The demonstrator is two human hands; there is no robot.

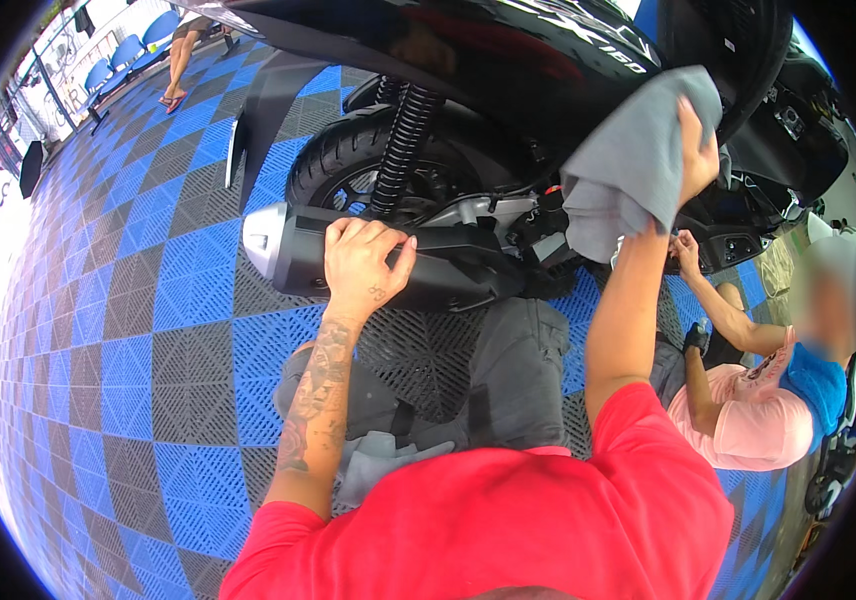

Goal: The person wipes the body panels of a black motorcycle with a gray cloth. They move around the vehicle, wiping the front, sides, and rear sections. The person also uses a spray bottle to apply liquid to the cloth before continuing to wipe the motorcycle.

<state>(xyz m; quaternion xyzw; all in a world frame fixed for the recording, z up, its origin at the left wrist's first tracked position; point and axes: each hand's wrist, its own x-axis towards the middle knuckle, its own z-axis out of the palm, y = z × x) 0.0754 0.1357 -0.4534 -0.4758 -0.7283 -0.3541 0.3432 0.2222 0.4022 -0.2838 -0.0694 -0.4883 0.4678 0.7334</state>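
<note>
Cloth (628,150) in my right hand (696,165), exhaust muffler (448,272) under my left hand (366,262)

Nearest me, a second grey cloth (378,462) lies on my lap, on my side of the muffler. My left fingers lie over the muffler's upper surface, slightly bent, the thumb apart, pinching nothing; I judge that casing stiff, heavy and rather smooth, something to lean on more than lift. Above its right end, my right hand grips the cloth against the scooter's black side panel (518,60). One digit lies across the fabric; the others are mostly covered, so I cannot tell whether they are spread or pressed together. The cloth looks light, soft and limp, not fragile; bunching its middle should hold better than a loose corner. Beyond the muffler stand the coil spring (410,140) and rear tyre (323,165); to its right sits a co-worker (748,420); far beyond it, upper left, blue chairs (128,50).
</note>
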